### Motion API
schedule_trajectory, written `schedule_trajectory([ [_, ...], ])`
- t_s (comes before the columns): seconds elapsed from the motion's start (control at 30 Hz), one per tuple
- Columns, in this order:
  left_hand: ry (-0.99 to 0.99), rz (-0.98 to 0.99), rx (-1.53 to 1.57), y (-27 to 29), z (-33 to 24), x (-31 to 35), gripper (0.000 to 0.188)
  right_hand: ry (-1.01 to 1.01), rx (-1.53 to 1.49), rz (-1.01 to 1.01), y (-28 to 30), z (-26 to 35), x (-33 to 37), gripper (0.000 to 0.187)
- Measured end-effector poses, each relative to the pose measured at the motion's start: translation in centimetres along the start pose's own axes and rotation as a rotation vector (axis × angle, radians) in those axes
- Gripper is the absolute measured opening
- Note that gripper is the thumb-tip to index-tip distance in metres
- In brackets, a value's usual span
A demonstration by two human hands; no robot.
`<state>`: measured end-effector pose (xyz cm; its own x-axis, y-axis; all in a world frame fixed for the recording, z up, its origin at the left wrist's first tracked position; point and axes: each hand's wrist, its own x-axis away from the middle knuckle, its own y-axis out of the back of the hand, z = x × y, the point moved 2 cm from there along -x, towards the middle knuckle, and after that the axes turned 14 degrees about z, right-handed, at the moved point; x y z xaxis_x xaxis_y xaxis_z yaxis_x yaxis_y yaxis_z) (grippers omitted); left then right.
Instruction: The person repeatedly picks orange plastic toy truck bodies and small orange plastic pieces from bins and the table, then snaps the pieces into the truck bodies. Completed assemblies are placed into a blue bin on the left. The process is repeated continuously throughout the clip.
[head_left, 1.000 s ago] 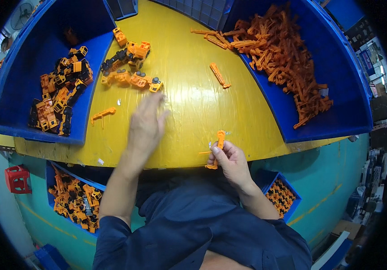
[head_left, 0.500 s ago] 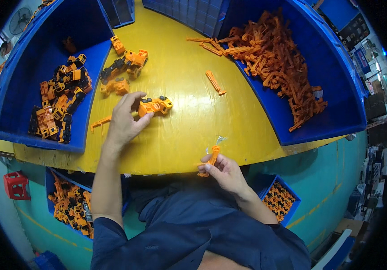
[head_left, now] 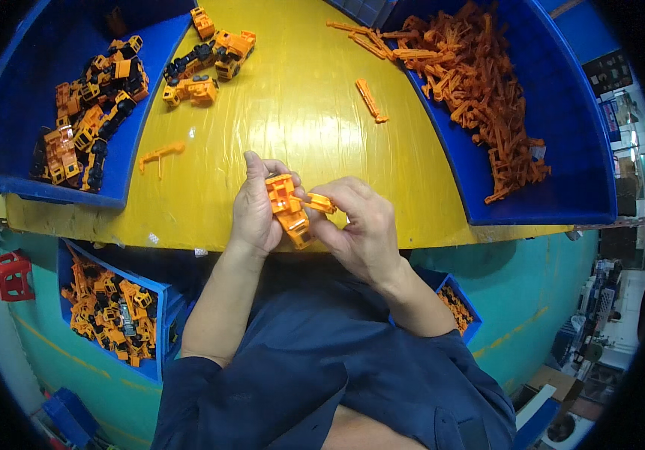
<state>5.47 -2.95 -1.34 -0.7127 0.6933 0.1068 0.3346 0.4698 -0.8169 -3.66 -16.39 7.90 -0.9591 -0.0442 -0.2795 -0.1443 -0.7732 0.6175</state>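
My left hand grips an orange toy truck above the near edge of the yellow table. From the right, my right hand pinches an orange plastic arm piece close against the truck's side. Its inner end is partly covered by my fingers, so I cannot tell whether it is joined to the truck. Left of my hands lies a loose orange arm piece; a second arm piece rests farther off to the right. Several toy trucks stand together at the table's far left.
A blue bin with toy trucks stands at left, another blue bin with a heap of orange arms at right. Below the table are blue crates of parts and a red stool.
My left hand has picked the truck up off the table and brought it nearer. My right hand has risen with the arm piece to meet it. The view has shifted slightly.
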Motion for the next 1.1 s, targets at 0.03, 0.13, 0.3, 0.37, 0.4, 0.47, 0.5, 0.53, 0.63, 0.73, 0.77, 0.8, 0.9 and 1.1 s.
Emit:
schedule_trajectory([
  [0.03,0.015,-0.017,-0.023,-0.2,0.0,0.2,0.069,0.022,0.045,-0.001,0.0,-0.1,-0.1,0.025],
  [0.13,0.029,0.015,0.080,-0.6,-0.2,0.9,0.055,0.035,0.089,0.060,-0.2,-0.5,0.1,0.034],
  [0.3,-0.008,0.066,0.069,-0.7,-0.3,1.4,0.037,0.165,0.229,0.154,-0.1,-0.5,0.3,0.037],
  [0.37,-0.024,0.100,0.035,-0.6,-0.3,1.5,0.038,0.238,0.271,0.181,-0.3,-0.3,0.3,0.031],
  [0.4,-0.032,0.115,0.012,-0.5,-0.3,1.6,0.038,0.248,0.309,0.171,-0.4,-0.3,0.4,0.030],
  [0.47,-0.043,0.134,0.021,-0.5,-0.4,1.7,0.034,0.237,0.376,0.147,-0.6,-0.3,0.5,0.028],
  [0.5,-0.049,0.147,0.025,-0.5,-0.5,1.8,0.033,0.178,0.341,0.128,-0.6,-0.4,0.6,0.027],
  [0.53,-0.037,0.153,-0.018,-0.6,-0.6,1.9,0.033,0.122,0.307,0.109,-0.6,-0.5,0.7,0.026],
  [0.63,-0.033,0.153,-0.095,-1.1,-0.9,2.5,0.034,-0.029,0.246,0.157,-0.1,-0.6,1.1,0.023],
  [0.73,-0.058,0.142,-0.100,-1.8,-0.9,2.7,0.036,-0.155,0.148,0.250,0.9,-0.5,1.0,0.021],
  [0.77,-0.105,0.159,-0.133,-2.2,-0.9,2.7,0.036,-0.192,0.108,0.290,1.1,-0.4,0.8,0.022],
  [0.8,-0.140,0.149,-0.167,-2.4,-0.7,2.7,0.036,-0.194,0.087,0.307,1.4,-0.2,0.7,0.022],
  [0.9,-0.215,0.107,-0.236,-2.8,-0.2,2.6,0.039,-0.233,0.054,0.385,1.7,0.4,0.3,0.025],
  [1.1,-0.279,-0.084,-0.474,-2.2,0.9,2.3,0.047,-0.294,0.161,0.383,0.5,1.2,0.3,0.028],
])
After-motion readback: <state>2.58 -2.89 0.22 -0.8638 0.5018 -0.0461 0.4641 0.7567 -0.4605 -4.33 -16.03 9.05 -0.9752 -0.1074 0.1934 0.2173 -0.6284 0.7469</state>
